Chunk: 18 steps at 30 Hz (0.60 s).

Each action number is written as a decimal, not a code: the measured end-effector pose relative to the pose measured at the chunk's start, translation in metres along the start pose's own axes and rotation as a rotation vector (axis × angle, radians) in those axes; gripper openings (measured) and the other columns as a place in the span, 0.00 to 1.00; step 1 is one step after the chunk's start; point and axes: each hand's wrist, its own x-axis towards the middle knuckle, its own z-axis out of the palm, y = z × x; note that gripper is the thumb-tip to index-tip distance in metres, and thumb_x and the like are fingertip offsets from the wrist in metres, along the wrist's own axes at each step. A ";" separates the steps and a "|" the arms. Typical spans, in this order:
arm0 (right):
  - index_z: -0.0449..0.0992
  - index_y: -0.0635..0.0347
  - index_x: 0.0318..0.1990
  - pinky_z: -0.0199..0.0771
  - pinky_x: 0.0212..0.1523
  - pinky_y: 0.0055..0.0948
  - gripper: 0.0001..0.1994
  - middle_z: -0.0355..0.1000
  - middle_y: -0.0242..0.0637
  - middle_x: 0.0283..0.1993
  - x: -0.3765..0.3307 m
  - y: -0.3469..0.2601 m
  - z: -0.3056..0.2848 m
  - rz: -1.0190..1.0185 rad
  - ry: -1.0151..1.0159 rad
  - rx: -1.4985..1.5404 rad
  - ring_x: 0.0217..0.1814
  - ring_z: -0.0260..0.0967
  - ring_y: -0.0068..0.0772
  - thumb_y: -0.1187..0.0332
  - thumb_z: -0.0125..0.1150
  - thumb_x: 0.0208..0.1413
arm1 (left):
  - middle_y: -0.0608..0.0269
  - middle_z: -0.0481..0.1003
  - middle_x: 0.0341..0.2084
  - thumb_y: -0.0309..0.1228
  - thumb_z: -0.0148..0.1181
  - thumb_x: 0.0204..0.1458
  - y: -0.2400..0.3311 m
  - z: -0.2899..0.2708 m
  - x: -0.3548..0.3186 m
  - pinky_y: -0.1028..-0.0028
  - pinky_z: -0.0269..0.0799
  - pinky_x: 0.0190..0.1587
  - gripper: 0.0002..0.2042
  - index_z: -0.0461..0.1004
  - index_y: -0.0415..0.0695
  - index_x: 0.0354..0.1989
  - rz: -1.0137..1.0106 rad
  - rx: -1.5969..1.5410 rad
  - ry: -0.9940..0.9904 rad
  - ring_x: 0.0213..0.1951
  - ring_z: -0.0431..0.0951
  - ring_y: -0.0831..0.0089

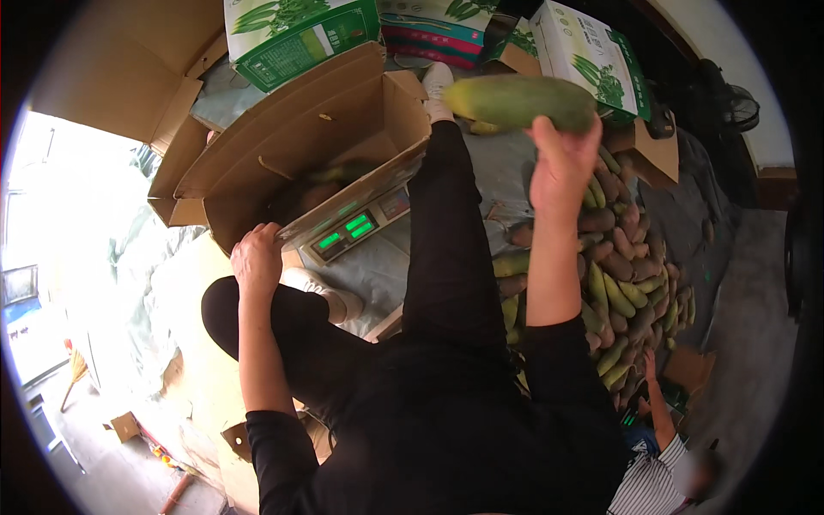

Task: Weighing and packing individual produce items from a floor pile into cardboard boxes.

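While the person sits with both legs stretched out in black trousers, the right hand (562,159) is raised at the end of a nearly straight forearm, sleeve pushed back to the elbow; its fingers and thumb clasp the underside of a long green papaya (520,102), which lies crosswise above the hand, its yellowish end pointing left; the fruit is held up in the air, above the pile of fruit (620,275) heaped on grey cloth to the person's right, and just beside the flap of the open cardboard box (318,142). The left hand (256,257) is lowered, forearm bent in towards the body, fingers curled over the near lower edge of that box; the grip looks firm, knuckles upward. The box sits tipped on a weighing scale (356,227) with green lit digits, and a few fruits lie inside it in shadow. Printed green and white cartons (300,34) stand behind; at the lower right another person's hand (650,365) reaches towards the pile.
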 end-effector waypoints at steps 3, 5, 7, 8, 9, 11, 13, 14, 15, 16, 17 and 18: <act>0.56 0.64 0.52 0.62 0.54 0.30 0.29 0.64 0.39 0.49 -0.007 0.009 0.037 0.173 -0.100 0.180 0.52 0.62 0.29 0.80 0.64 0.42 | 0.61 0.73 0.29 0.26 0.56 0.44 0.000 0.000 -0.001 0.63 0.67 0.40 0.07 0.74 0.46 0.33 -0.003 0.013 -0.011 0.37 0.74 0.61; 0.57 0.64 0.51 0.63 0.53 0.29 0.28 0.64 0.39 0.49 -0.021 0.028 0.057 0.271 -0.157 0.223 0.51 0.63 0.29 0.80 0.64 0.42 | 0.61 0.73 0.29 0.25 0.57 0.43 -0.001 0.003 0.000 0.63 0.67 0.40 0.08 0.74 0.46 0.33 -0.006 0.035 -0.010 0.38 0.74 0.61; 0.57 0.64 0.51 0.64 0.54 0.29 0.29 0.64 0.39 0.50 -0.033 0.042 0.074 0.383 -0.169 0.250 0.52 0.63 0.29 0.79 0.65 0.42 | 0.61 0.73 0.29 0.25 0.57 0.43 0.001 0.001 0.000 0.63 0.67 0.40 0.08 0.74 0.45 0.33 -0.005 0.031 -0.019 0.38 0.74 0.61; 0.56 0.65 0.52 0.66 0.53 0.28 0.29 0.62 0.39 0.50 -0.039 0.047 0.083 0.439 -0.157 0.292 0.51 0.64 0.29 0.78 0.65 0.42 | 0.61 0.73 0.29 0.25 0.57 0.42 0.001 0.001 0.000 0.63 0.68 0.40 0.08 0.74 0.45 0.33 -0.018 0.025 -0.028 0.38 0.74 0.60; 0.55 0.64 0.52 0.68 0.50 0.28 0.30 0.62 0.39 0.51 -0.043 0.054 0.089 0.526 -0.143 0.314 0.51 0.64 0.30 0.76 0.65 0.42 | 0.61 0.73 0.29 0.25 0.57 0.42 0.002 0.001 0.000 0.63 0.68 0.40 0.08 0.74 0.45 0.33 -0.007 0.026 -0.033 0.38 0.74 0.60; 0.54 0.63 0.53 0.68 0.49 0.27 0.31 0.62 0.40 0.50 -0.047 0.073 0.092 0.688 -0.122 0.190 0.52 0.64 0.31 0.73 0.65 0.43 | 0.60 0.73 0.29 0.25 0.57 0.42 0.003 0.000 0.000 0.63 0.68 0.39 0.08 0.74 0.45 0.33 -0.022 0.035 -0.034 0.38 0.74 0.59; 0.54 0.63 0.55 0.68 0.48 0.27 0.31 0.62 0.41 0.51 -0.043 0.087 0.082 0.674 -0.129 0.130 0.51 0.64 0.32 0.72 0.64 0.44 | 0.60 0.73 0.29 0.25 0.57 0.42 0.000 0.002 0.000 0.62 0.69 0.38 0.07 0.73 0.45 0.33 -0.008 0.031 -0.035 0.37 0.74 0.59; 0.55 0.62 0.55 0.69 0.46 0.29 0.30 0.62 0.40 0.52 -0.038 0.091 0.073 0.528 -0.146 0.031 0.51 0.64 0.31 0.72 0.63 0.45 | 0.60 0.73 0.29 0.26 0.57 0.42 0.000 0.003 0.000 0.63 0.69 0.38 0.07 0.73 0.45 0.33 0.002 0.024 -0.013 0.37 0.74 0.58; 0.56 0.61 0.56 0.69 0.44 0.31 0.29 0.62 0.40 0.53 -0.035 0.094 0.062 0.383 -0.163 -0.071 0.51 0.63 0.30 0.73 0.63 0.46 | 0.60 0.73 0.29 0.26 0.57 0.42 0.001 0.005 0.001 0.63 0.69 0.37 0.07 0.73 0.46 0.33 0.013 0.016 0.008 0.37 0.74 0.58; 0.58 0.61 0.55 0.69 0.43 0.29 0.27 0.62 0.40 0.54 -0.031 0.087 0.052 0.378 -0.160 -0.077 0.52 0.63 0.29 0.73 0.61 0.47 | 0.60 0.73 0.29 0.26 0.56 0.42 0.000 0.005 0.000 0.63 0.69 0.37 0.07 0.73 0.46 0.33 -0.009 0.021 0.014 0.36 0.74 0.57; 0.63 0.60 0.53 0.68 0.41 0.25 0.23 0.66 0.37 0.51 -0.026 0.085 0.034 0.376 -0.171 -0.078 0.49 0.64 0.26 0.72 0.60 0.49 | 0.59 0.73 0.29 0.26 0.56 0.42 -0.005 0.006 -0.001 0.63 0.69 0.36 0.08 0.73 0.46 0.33 0.040 0.028 0.008 0.35 0.74 0.57; 0.66 0.59 0.50 0.68 0.40 0.24 0.20 0.67 0.35 0.48 -0.024 0.082 0.015 0.425 -0.150 -0.106 0.48 0.65 0.24 0.71 0.60 0.49 | 0.59 0.73 0.29 0.26 0.56 0.43 -0.007 0.009 -0.003 0.63 0.69 0.36 0.08 0.73 0.46 0.33 0.049 0.028 0.032 0.35 0.74 0.57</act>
